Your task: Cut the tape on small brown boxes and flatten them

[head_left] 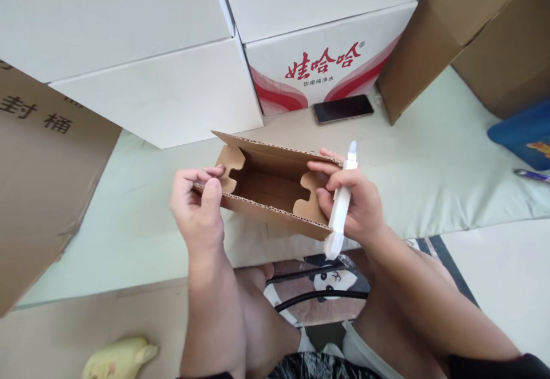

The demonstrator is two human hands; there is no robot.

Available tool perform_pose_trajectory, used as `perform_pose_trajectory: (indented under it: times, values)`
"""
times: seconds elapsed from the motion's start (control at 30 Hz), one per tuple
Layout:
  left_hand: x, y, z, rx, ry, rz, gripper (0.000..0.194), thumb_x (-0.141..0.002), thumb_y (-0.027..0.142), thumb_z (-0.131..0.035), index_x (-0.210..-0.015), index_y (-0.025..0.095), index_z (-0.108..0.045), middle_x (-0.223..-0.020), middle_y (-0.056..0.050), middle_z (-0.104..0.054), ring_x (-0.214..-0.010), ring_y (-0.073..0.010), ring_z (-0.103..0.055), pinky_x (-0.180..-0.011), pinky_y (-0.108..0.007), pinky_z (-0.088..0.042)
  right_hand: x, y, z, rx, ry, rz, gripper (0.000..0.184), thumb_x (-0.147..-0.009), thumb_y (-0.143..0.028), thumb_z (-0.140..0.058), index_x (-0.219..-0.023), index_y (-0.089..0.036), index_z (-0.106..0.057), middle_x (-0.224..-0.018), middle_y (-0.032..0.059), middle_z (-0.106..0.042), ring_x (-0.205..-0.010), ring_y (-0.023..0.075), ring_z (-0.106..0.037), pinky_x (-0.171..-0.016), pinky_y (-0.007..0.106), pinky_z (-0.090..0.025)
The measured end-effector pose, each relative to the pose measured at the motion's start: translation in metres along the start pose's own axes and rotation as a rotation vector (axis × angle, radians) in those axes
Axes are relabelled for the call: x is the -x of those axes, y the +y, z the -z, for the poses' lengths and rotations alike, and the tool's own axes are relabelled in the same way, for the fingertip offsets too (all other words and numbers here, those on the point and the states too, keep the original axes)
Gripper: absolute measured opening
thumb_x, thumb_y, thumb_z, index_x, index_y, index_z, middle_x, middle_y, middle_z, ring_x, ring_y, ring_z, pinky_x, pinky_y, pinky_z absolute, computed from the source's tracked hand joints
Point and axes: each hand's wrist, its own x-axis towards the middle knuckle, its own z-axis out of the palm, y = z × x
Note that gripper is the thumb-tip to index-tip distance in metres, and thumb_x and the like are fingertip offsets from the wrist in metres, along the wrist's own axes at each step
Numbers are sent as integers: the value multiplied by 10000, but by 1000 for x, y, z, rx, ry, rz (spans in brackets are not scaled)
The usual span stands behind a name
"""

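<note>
A small open cardboard box (275, 187) sits between my hands, its inside bare and its two notched end flaps folded inward. My left hand (200, 204) pinches the box's left end, thumb outside and fingers at the left flap. At the other end, my right hand (356, 201) has its fingertips on the right flap and back wall. A slim white utility knife (340, 210) with a pale tip is tucked in this same hand, tilted along the box's right edge.
Stacked white cartons (318, 72) stand behind, with a black phone (344, 109) lying before them. Large brown cartons flank both sides (43, 178). A blue item (524, 135) and a pen (533, 176) lie right. A yellow plush-like object (118, 359) is on the floor.
</note>
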Motion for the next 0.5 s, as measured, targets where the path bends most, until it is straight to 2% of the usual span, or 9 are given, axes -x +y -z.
perform_pose_trajectory:
  times: [0.1, 0.17, 0.23, 0.33, 0.43, 0.5]
  values:
    - [0, -3, 3, -72, -22, -8, 354, -853, 550, -790, -916, 226, -662, -911, -42, -743, -968, -225, -753, -968, -405, -592, 0, -3, -6, -83, 225, 90, 240, -902, -114, -615, -989, -321, -528, -1205, 18, -777, -1109, 234, -768, -954, 479, -617]
    - [1, -6, 5, -111, -43, 1, 433, -841, 613, -789, -991, 224, -673, -935, -45, -739, -968, -220, -745, -942, -388, -592, 0, -6, -8, -129, 301, 49, 220, -933, -158, -615, -1036, -331, -524, -1184, 15, -775, -971, 199, -783, -843, 412, -640]
    - [1, -9, 6, -138, -62, -9, 440, -851, 587, -790, -1061, 220, -666, -995, -51, -734, -1011, -214, -734, -962, -377, -584, 0, -8, -8, -174, 247, -20, 141, -961, -204, -596, -1010, -317, -528, -1012, 4, -801, -870, 198, -786, -798, 407, -637]
    - [2, -13, 7, -212, -51, -49, 415, -853, 445, -807, -1169, 224, -654, -1168, -74, -715, -1170, -225, -692, -1085, -395, -541, -1, -10, -6, -163, 26, -19, 68, -941, -226, -599, -925, -283, -565, -772, -27, -781, -772, 212, -787, -840, 458, -602]
    - [2, -12, 6, -324, -31, -87, 394, -841, 324, -788, -1211, 234, -685, -1321, -98, -669, -1331, -256, -619, -1197, -435, -470, -2, -10, -4, -66, -123, 57, 90, -879, -219, -658, -892, -276, -590, -774, -39, -777, -765, 210, -786, -855, 464, -556]
    - [2, -8, 5, -387, -55, -73, 268, -849, 276, -754, -1113, 234, -746, -1314, -95, -680, -1323, -258, -629, -1194, -431, -480, -2, -8, -3, -28, -151, 72, 132, -859, -196, -672, -900, -284, -583, -801, -36, -772, -841, 223, -787, -853, 461, -557]
